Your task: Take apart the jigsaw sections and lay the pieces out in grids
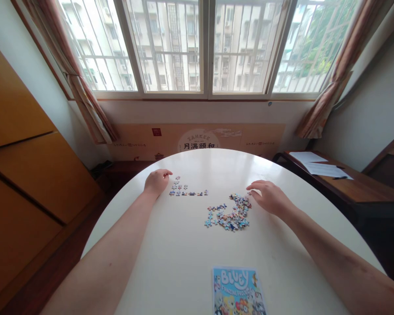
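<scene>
My left hand (pixel 157 182) rests at the far left of the white table, fingers curled together just beside a small L-shaped arrangement of jigsaw pieces (pixel 192 193). Whatever those fingers may hold is too small to make out. On the other side, my right hand (pixel 268 195) hovers low at the right edge of a loose heap of jigsaw pieces (pixel 234 216). Its fingers are apart, and a small pale piece (pixel 249 193) shows by the fingertips. Near me lies a blue picture sheet (pixel 239 291) reading "Bluey".
The round white table (pixel 170 253) has its curved far edge near the wall under the barred windows. Papers (pixel 315 164) and pens lie on a brown side table (pixel 357 186) at the right. Wooden cabinets (pixel 16 188) stand at the left.
</scene>
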A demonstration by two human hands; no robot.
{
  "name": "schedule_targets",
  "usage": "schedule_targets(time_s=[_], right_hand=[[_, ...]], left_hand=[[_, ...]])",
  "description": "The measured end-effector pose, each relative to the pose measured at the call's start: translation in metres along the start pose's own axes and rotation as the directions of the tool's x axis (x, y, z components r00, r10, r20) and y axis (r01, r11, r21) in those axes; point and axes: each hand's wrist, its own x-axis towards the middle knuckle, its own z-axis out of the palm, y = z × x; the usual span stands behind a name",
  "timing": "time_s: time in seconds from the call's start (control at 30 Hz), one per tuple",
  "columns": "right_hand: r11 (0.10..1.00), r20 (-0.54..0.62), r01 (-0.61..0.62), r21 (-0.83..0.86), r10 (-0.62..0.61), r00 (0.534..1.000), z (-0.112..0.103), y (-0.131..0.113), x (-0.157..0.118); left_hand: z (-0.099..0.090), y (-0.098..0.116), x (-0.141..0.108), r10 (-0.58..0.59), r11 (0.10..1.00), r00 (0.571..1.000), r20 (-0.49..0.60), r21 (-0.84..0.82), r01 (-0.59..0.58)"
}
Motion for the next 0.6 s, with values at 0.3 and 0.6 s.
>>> schedule_targets(time_s=[0.3, 0.6], right_hand=[[0.999, 0.002, 0.033, -0.039, -0.033, 0.999, 0.009, -0.008, 0.003], [0.999, 0.023, 0.032, -0.03, -0.031, 0.999, 0.015, -0.005, 0.006]], left_hand=[[0.0, 0.0, 0.0, 0.002, 1.0, 1.0, -0.022, -0.015, -0.002], [0.003, -0.004, 0.001, -0.003, 1.0, 0.999, -0.041, -0.019, 0.003]])
